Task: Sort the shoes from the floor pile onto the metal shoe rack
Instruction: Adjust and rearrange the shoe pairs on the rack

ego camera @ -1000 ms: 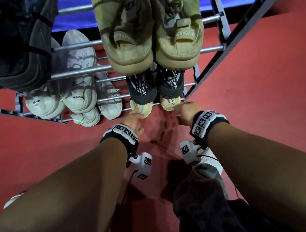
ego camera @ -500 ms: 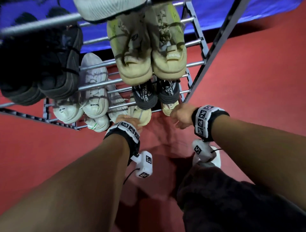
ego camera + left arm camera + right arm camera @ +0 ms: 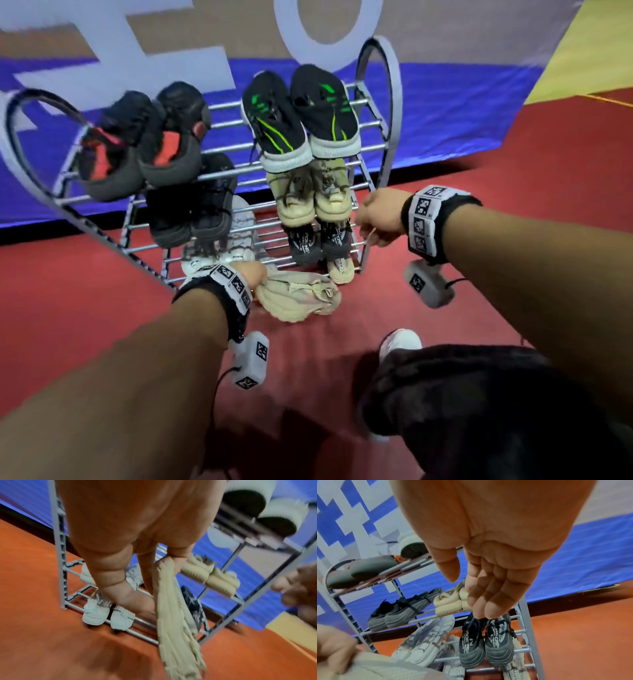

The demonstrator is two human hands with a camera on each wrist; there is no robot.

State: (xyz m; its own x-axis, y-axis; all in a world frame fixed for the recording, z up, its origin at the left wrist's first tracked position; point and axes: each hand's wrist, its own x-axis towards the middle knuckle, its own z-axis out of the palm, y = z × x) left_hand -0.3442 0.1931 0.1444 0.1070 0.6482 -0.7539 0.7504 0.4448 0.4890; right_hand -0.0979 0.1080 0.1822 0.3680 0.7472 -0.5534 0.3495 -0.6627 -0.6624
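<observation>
My left hand [image 3: 258, 279] holds a beige knit shoe [image 3: 298, 299] by its collar just above the red floor, in front of the bottom tier of the metal shoe rack [image 3: 390, 113]. In the left wrist view the fingers [image 3: 149, 574] and thumb pinch the shoe [image 3: 171, 615], which hangs limp. Its beige partner [image 3: 340, 270] sits on the bottom tier at the right, under a black lettered pair [image 3: 305, 245]. My right hand [image 3: 364, 219] hovers beside the rack's right post. It holds nothing, and its fingers [image 3: 481, 601] are loosely curled.
The rack also carries a black-green pair [image 3: 298, 116], a black-red pair [image 3: 144, 144], a dark grey pair [image 3: 191, 212], white sneakers [image 3: 236, 240] and a beige pair [image 3: 313, 198]. A blue banner [image 3: 462, 113] stands behind. My dark trouser leg [image 3: 479, 394] is at lower right.
Both hands were at the beige shoes on the bottom tier. The left hand has since drawn one beige shoe out towards me; the right hand has risen and let go. My view has pulled back.
</observation>
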